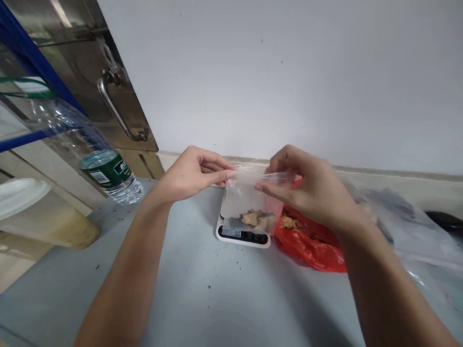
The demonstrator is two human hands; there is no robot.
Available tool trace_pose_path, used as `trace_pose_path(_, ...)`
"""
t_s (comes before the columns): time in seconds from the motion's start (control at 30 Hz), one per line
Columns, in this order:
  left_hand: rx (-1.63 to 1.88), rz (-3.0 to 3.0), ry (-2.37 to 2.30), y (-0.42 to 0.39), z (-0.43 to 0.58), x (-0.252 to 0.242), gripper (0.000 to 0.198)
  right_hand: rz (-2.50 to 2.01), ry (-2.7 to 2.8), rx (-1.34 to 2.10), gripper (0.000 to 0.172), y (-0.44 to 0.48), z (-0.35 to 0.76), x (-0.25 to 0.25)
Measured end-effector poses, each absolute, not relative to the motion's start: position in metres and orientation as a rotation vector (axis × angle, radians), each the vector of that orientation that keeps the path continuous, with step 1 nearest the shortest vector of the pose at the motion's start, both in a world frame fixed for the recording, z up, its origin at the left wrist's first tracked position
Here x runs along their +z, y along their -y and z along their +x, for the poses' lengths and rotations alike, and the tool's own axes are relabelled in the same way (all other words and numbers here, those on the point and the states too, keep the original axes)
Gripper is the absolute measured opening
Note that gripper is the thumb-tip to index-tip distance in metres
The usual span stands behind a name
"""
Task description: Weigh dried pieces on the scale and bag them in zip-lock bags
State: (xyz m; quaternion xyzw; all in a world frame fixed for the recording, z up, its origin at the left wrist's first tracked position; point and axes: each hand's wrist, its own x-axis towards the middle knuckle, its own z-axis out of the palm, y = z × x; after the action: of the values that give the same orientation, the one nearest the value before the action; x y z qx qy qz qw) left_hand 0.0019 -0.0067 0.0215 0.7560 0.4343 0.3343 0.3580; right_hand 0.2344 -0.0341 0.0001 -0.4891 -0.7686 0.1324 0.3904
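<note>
A small clear zip bag hangs upright between my hands, with brown dried pieces at its bottom. My left hand pinches the bag's upper left corner between thumb and fingers. On the other side, my right hand grips the upper right edge, its thumb in front. Behind and below the bag is a white digital kitchen scale with a lit display, partly hidden by the bag. Beside the scale, under my right hand, lies a red plastic bag holding more brown dried pieces.
A large water bottle with a green label and a lidded plastic tub stand at the left. Clear plastic bags lie at the right beside a black object. Dark crumbs dot the grey tabletop; a white wall rises behind.
</note>
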Motion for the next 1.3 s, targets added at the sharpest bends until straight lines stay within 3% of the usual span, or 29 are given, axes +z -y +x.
trace_pose_path(0.1,0.877,2.06,-1.089,0.013,0.01,0.024,0.01,-1.212,1.986,0.302,0.029,0.04,0.23,0.005)
trace_pose_path(0.23,0.983,2.225,-1.063,0.023,0.022,0.024,0.014,-1.221,1.993,0.282,0.021,0.045,0.224,0.012)
trace_pose_path(0.63,0.732,2.448,-0.977,0.032,0.017,0.028,0.019,-1.232,2.035,0.514,0.022,0.057,0.22,0.016)
trace_pose_path(0.87,0.756,2.483,-1.121,0.028,-0.014,0.037,0.017,-1.282,2.028,0.541,0.033,0.047,0.244,0.012)
trace_pose_path(1.03,0.737,2.455,-1.174,0.023,-0.021,0.038,0.019,-1.346,2.058,0.532,0.029,0.043,0.257,0.012)
trace_pose_path(1.13,0.836,2.463,-1.231,0.026,-0.028,0.043,0.02,-1.459,2.014,0.431,0.019,0.042,0.268,0.014)
trace_pose_path(1.23,1.066,2.44,-1.428,0.033,-0.042,0.053,0.018,-1.447,1.91,0.351,0.023,0.048,0.279,0.021)
trace_pose_path(1.3,1.042,2.452,-1.533,0.037,-0.047,0.058,0.017,-1.334,1.873,0.363,0.024,0.056,0.28,0.028)
